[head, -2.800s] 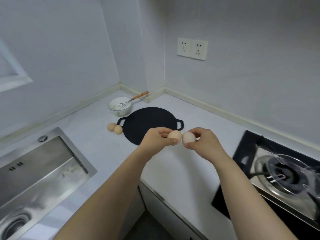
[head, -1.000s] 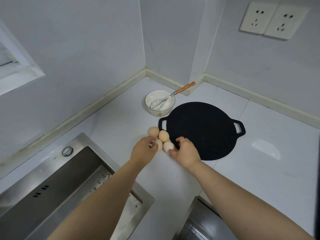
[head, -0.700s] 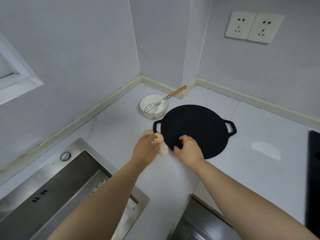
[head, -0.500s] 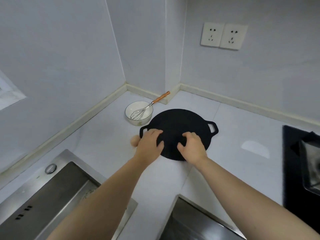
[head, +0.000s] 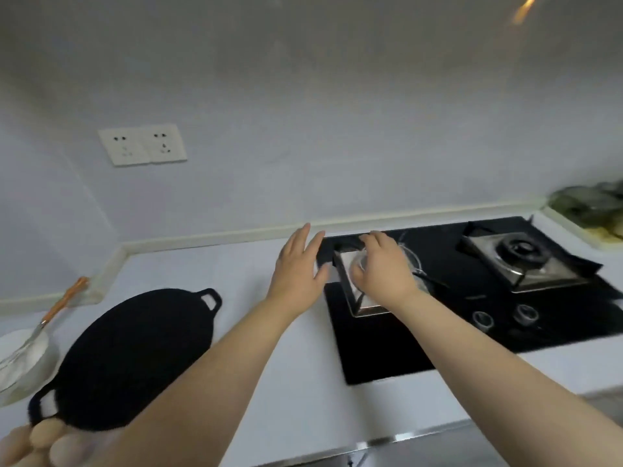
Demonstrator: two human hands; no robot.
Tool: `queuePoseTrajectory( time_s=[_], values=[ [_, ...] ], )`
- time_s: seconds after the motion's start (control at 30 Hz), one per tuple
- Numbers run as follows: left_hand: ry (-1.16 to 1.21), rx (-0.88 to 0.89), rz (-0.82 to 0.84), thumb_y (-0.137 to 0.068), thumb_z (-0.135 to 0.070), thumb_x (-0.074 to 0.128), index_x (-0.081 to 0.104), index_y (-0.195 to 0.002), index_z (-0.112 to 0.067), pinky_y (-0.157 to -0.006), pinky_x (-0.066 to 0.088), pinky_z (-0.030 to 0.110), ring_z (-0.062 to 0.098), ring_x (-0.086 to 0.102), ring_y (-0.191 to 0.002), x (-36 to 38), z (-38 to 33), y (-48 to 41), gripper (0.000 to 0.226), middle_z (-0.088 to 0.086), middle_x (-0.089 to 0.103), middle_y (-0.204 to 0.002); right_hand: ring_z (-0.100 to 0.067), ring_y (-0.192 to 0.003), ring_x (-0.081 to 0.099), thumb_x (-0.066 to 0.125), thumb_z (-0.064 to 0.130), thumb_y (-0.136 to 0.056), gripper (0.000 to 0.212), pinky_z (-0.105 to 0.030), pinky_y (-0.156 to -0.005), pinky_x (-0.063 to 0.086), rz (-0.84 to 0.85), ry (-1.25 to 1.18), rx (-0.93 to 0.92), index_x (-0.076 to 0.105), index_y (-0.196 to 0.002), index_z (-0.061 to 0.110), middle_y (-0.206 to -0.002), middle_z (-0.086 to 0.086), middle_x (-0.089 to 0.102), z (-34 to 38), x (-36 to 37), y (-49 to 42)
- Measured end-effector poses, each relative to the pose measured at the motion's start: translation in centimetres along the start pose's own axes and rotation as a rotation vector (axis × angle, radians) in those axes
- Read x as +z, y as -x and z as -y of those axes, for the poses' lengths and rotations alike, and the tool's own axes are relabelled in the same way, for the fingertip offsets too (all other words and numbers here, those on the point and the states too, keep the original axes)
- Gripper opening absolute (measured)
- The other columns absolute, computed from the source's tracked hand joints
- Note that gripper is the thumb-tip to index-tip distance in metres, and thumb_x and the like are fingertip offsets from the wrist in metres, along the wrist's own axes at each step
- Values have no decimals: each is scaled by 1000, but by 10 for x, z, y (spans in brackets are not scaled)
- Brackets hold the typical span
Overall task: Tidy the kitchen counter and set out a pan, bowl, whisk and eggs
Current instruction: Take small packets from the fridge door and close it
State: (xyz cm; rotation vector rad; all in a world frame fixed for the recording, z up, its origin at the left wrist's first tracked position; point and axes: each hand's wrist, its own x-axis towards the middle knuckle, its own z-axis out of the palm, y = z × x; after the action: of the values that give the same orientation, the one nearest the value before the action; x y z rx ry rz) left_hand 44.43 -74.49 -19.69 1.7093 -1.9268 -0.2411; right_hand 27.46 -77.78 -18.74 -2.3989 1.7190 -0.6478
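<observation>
The black flat pan [head: 135,352] lies on the white counter at the left. Beside it at the far left stands the white bowl [head: 20,369], with the whisk [head: 64,301] leaning in it, orange handle pointing up. Several pale eggs [head: 43,433] sit together at the bottom left corner, just in front of the pan's near handle. My left hand [head: 300,264] hovers with straight fingers at the left edge of the hob. My right hand [head: 381,267] is over the hob's left burner [head: 357,298], fingers loosely bent and holding nothing.
A black glass hob [head: 438,332] fills the right of the counter, with a second steel burner [head: 526,257] and two knobs [head: 502,316]. A tray of green things [head: 590,203] sits at the far right. Two wall sockets [head: 143,144] are above. The counter's front edge [head: 387,439] runs below.
Both hands put their eggs down by the other eggs, passed over the pan and moved right to the hob. The view swung right, leaving sink out of sight.
</observation>
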Motion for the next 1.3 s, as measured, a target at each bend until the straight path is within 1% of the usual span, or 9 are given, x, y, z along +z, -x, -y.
queuePoseTrajectory(
  time_s=[0.13, 0.17, 0.23, 0.47, 0.57, 0.73, 0.83, 1.0, 1.3],
  values=[
    [45, 169, 95, -98, -33, 44, 17, -151, -25, -120, 9, 39, 15, -1, -147, 51, -96, -44, 60, -4, 2, -160, -27, -131, 37, 59, 28, -87, 58, -37, -110, 31, -103, 113, 140, 42, -137, 5, -140, -12, 42, -93, -63, 20],
    [58, 218, 119, -98, -33, 43, 16, -151, -26, -120, 8, 38, 14, -2, -147, 70, -133, -56, 60, -5, 1, -160, -28, -133, 36, 59, 27, -86, 58, -38, -111, 30, -134, 139, 201, 42, -137, 5, -141, -13, 41, -124, -86, 32],
    [78, 276, 125, -98, -34, 42, 15, -151, -26, -118, 7, 37, 15, -2, -147, 94, -176, -68, 60, -4, 1, -160, -29, -133, 36, 60, 26, -85, 59, -39, -111, 29, -187, 183, 265, 43, -137, 4, -141, -15, 42, -163, -113, 47],
    [185, 572, 201, -98, -32, 44, 17, -151, -22, -120, 10, 39, 17, 2, -147, 182, -352, -92, 61, 0, 6, -160, -31, -128, 38, 57, 29, -86, 56, -38, -108, 28, -281, 338, 560, 42, -136, 6, -137, -14, 44, -300, -209, 124],
    [220, 666, 253, -97, -33, 44, 18, -151, -21, -120, 10, 38, 19, 3, -147, 221, -423, -92, 61, 1, 6, -160, -30, -133, 33, 56, 29, -87, 60, -38, -111, 26, -310, 389, 692, 37, -140, 8, -143, -14, 38, -350, -246, 162],
    [293, 810, 333, -98, -32, 42, 15, -151, -22, -119, 7, 36, 17, 1, -146, 266, -500, -87, 60, 0, 3, -160, -28, -134, 32, 56, 28, -87, 61, -37, -112, 23, -362, 440, 860, 37, -141, 8, -144, -12, 37, -405, -284, 206],
    [325, 905, 381, -98, -32, 41, 15, -151, -22, -119, 7, 36, 16, 0, -146, 294, -548, -89, 60, 0, 2, -160, -28, -135, 30, 56, 27, -86, 62, -40, -114, 22, -384, 450, 979, 36, -141, 8, -146, -12, 36, -441, -303, 228],
    [415, 1041, 431, -98, -33, 42, 16, -151, -21, -119, 8, 36, 18, 2, -147, 345, -633, -107, 60, 1, 4, -160, -30, -132, 35, 58, 28, -85, 60, -43, -113, 26, -436, 532, 1139, 40, -138, 8, -142, -13, 40, -508, -336, 249],
    [573, 1162, 572, -98, -31, 43, 17, -151, -23, -120, 9, 37, 17, 2, -147, 405, -754, -116, 59, -2, 3, -160, -29, -128, 37, 56, 27, -86, 57, -39, -109, 29, -467, 594, 1370, 39, -138, 9, -141, -10, 41, -586, -403, 282]
  ],
)
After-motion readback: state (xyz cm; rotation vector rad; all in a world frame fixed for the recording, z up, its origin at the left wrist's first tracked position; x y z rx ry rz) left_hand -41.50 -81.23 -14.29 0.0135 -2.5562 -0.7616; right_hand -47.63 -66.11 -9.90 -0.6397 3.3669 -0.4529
